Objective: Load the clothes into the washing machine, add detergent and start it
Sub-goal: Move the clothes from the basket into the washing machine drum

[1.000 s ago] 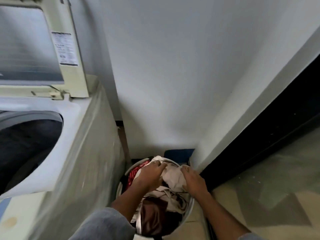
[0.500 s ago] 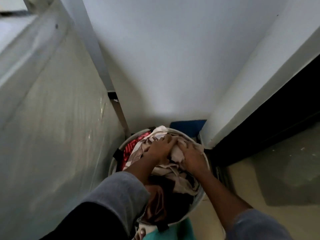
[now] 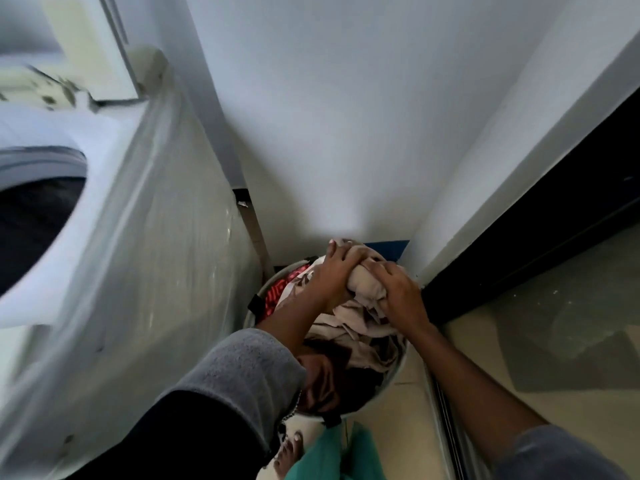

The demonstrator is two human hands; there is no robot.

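In the head view, a round laundry basket [image 3: 394,379] is seen on the floor in the corner, just beside the right flank of the top-loading washing machine [image 3: 145,271]. Both hands are closed on one bundle of beige cloth [image 3: 365,284] raised a little above the heap: the left hand [image 3: 337,271] is clamped over its top, the right hand [image 3: 398,294] is wrapped around its near end. More beige fabric, a red patterned garment [image 3: 278,294] and a dark brown garment [image 3: 320,382] are noted in the basket beneath. The machine lid [image 3: 72,46] is found raised and the drum opening [image 3: 34,223] exposed; its dark interior is blurred, so whether anything is loaded cannot be told. Loading is judged to be at an early stage, with the basket well filled; detergent and starting remain outstanding, and no detergent container is in view. The basket is hemmed in by the machine flank, the white wall [image 3: 346,133] and a dark doorway frame [image 3: 536,216]. A bare foot [image 3: 289,455] and teal cloth [image 3: 332,459] are observed at the lower edge.
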